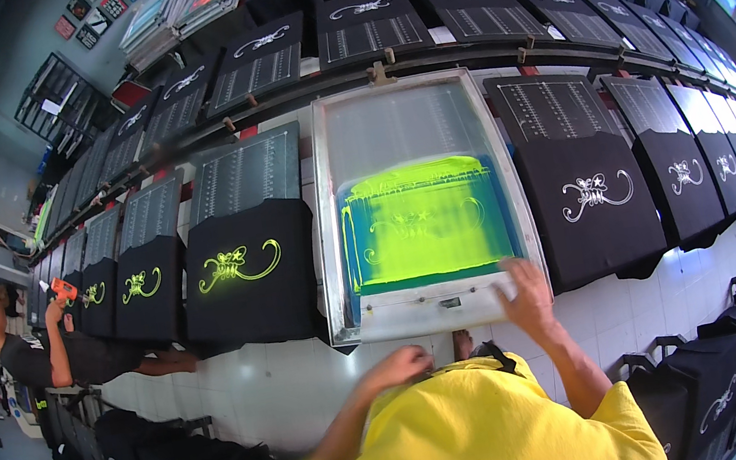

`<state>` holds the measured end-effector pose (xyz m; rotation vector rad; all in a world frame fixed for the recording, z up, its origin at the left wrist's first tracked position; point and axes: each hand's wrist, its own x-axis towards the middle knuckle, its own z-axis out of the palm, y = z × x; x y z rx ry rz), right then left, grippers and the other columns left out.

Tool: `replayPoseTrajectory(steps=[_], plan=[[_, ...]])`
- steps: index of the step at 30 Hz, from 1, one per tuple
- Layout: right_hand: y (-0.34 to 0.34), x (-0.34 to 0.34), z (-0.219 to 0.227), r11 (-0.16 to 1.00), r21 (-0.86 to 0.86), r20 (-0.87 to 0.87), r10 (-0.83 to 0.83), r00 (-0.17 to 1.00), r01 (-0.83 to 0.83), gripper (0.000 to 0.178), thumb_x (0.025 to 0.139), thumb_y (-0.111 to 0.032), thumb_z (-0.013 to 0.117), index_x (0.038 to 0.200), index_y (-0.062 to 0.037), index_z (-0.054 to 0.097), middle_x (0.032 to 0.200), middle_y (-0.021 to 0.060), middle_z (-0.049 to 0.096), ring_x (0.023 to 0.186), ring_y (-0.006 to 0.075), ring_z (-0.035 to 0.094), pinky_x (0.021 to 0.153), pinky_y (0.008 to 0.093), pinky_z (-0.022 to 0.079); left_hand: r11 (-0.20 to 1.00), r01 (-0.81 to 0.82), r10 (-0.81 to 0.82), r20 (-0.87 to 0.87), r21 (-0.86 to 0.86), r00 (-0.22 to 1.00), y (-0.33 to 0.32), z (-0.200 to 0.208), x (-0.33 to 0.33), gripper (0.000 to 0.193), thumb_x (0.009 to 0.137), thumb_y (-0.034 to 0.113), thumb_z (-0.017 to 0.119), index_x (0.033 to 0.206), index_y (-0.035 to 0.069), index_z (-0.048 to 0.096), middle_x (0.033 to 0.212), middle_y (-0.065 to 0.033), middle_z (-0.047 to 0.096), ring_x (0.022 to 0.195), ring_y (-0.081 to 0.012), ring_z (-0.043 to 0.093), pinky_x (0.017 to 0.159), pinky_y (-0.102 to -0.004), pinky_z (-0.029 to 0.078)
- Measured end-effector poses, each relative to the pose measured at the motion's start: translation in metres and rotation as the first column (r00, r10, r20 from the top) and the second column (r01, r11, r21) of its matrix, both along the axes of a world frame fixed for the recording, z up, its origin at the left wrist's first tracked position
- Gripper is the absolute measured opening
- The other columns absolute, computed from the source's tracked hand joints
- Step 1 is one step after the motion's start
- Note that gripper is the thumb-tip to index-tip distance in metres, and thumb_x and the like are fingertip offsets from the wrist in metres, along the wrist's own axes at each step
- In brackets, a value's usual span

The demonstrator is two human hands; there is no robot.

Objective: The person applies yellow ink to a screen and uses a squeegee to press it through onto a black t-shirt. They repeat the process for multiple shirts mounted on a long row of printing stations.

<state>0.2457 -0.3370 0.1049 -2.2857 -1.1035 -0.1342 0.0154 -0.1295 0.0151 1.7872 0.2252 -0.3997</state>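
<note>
A silver-edged printing screen [531, 235] lies over a platen in front of me. Bright neon-yellow ink [429, 226] covers its mesh, and a curling design shows faintly through it. Across the near end runs a pale bar with bolts [399, 318]. At the right end of this bar is my right hand [528, 295], fingers stretched and apart, against the screen's near right corner. My left hand [396, 365] is just short of the screen, near my body, its fingers curled in with nothing visible in them.
Black shirts with yellow prints [242, 271] are on platens to the left; a shirt with a white print [599, 197] is on the right. More shirt-covered platens [367, 18] stand behind a rail. At far left, a person [27, 348] holds an orange heat gun [64, 290].
</note>
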Motion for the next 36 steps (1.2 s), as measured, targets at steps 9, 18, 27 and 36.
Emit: replayPoseTrajectory(steps=[9, 18, 27, 36], plan=[[-0.056, 0.061, -0.069, 0.883, -0.048, -0.21, -0.467, 0.859, 0.468, 0.031, 0.093, -0.009, 0.05, 0.122, -0.0018, 0.058, 0.111, 0.0195, 0.066, 0.106, 0.0368, 0.062, 0.089, 0.0428, 0.049, 0.297, -0.694, 0.439, 0.551, 0.656, 0.709, 0.124, 0.026, -0.02, 0.019, 0.095, 0.017, 0.055, 0.095, 0.0, 0.064, 0.078, -0.0173, 0.067, 0.074, -0.0368, 0.066, 0.07, -0.0456, 0.052], [-0.042, 0.07, -0.087, 0.797, 0.133, -0.455, -0.479, 0.751, 0.589, 0.024, 0.09, -0.005, 0.052, 0.109, -0.0001, 0.066, 0.088, 0.0177, 0.069, 0.082, 0.026, 0.067, 0.077, 0.0352, 0.051, 0.446, -0.684, 0.615, 0.357, 0.578, 0.703, 0.131, -0.012, -0.02, 0.021, 0.09, 0.02, 0.062, 0.087, -0.001, 0.066, 0.081, -0.0225, 0.065, 0.077, -0.0434, 0.062, 0.069, -0.0481, 0.049], [-0.04, 0.068, -0.093, 0.767, 0.201, -0.441, -0.484, 0.756, 0.609, 0.024, 0.087, -0.001, 0.053, 0.104, 0.0001, 0.069, 0.08, 0.0153, 0.067, 0.072, 0.0207, 0.064, 0.07, 0.033, 0.049, 0.449, -0.697, 0.664, 0.313, 0.559, 0.678, 0.131, -0.004, -0.018, 0.022, 0.087, 0.019, 0.065, 0.08, -0.002, 0.065, 0.075, -0.0227, 0.063, 0.071, -0.0409, 0.062, 0.065, -0.0438, 0.048], [-0.053, 0.074, -0.078, 0.87, 0.041, -0.332, -0.452, 0.828, 0.491, 0.021, 0.089, -0.007, 0.056, 0.106, 0.0004, 0.066, 0.092, 0.0182, 0.068, 0.083, 0.0301, 0.066, 0.077, 0.0378, 0.051, 0.373, -0.675, 0.651, 0.339, 0.636, 0.679, 0.118, 0.014, -0.012, 0.026, 0.091, 0.025, 0.061, 0.089, 0.0, 0.069, 0.081, -0.021, 0.067, 0.077, -0.0387, 0.066, 0.07, -0.0441, 0.051]])
